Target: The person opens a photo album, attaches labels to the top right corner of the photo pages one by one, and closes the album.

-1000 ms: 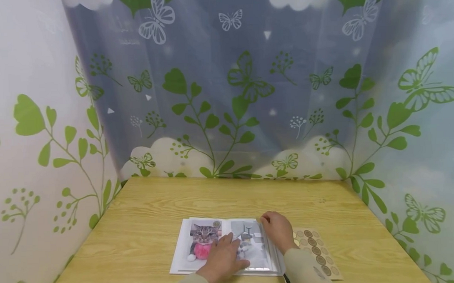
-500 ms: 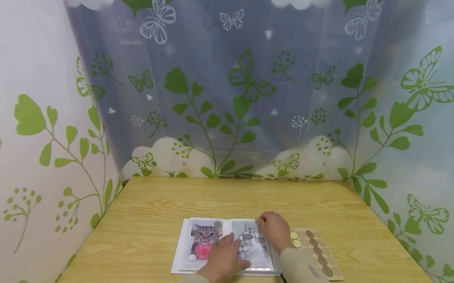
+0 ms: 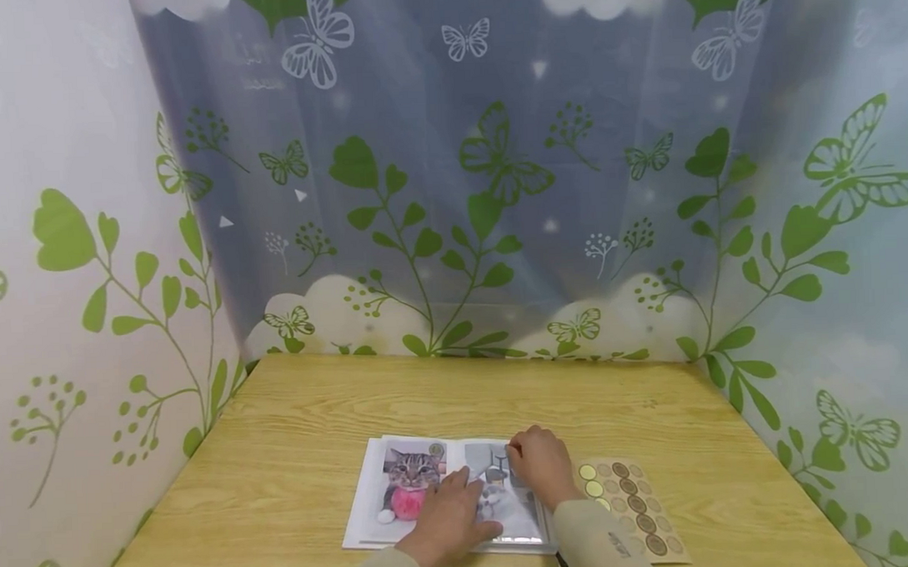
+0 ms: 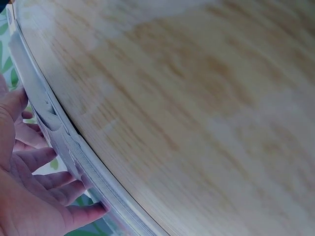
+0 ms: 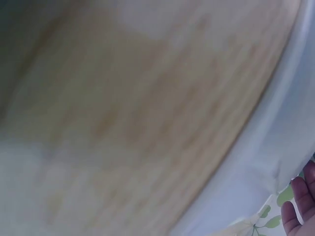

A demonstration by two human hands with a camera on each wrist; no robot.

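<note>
An open photo album (image 3: 360,504) with clear sleeves lies at the table's near edge. Its left page carries a cat picture with a pink ball (image 3: 407,502), its right page a grey picture (image 3: 500,515). My left hand (image 3: 447,513) rests across the middle of the album, fingers spread. In the left wrist view its fingers (image 4: 54,182) lie along the album's edge. My right hand (image 3: 543,464) has curled fingers at the right page's upper right corner and seems to pinch the sleeve edge; the fingertips are partly hidden. The right wrist view shows its fingers (image 5: 302,194) beside a pale page.
Partly under the right sleeve lies a tan sheet of round stickers (image 3: 634,502), some yellow, some brown. A dark strap (image 3: 564,565) hangs by the right wrist. Patterned curtains (image 3: 451,192) stand around the wooden table (image 3: 316,413) at the back and both sides.
My right hand has moved a little left, and the clear sleeve edge beneath it has shifted left as well. More yellow stickers show. The left hand has kept its place.
</note>
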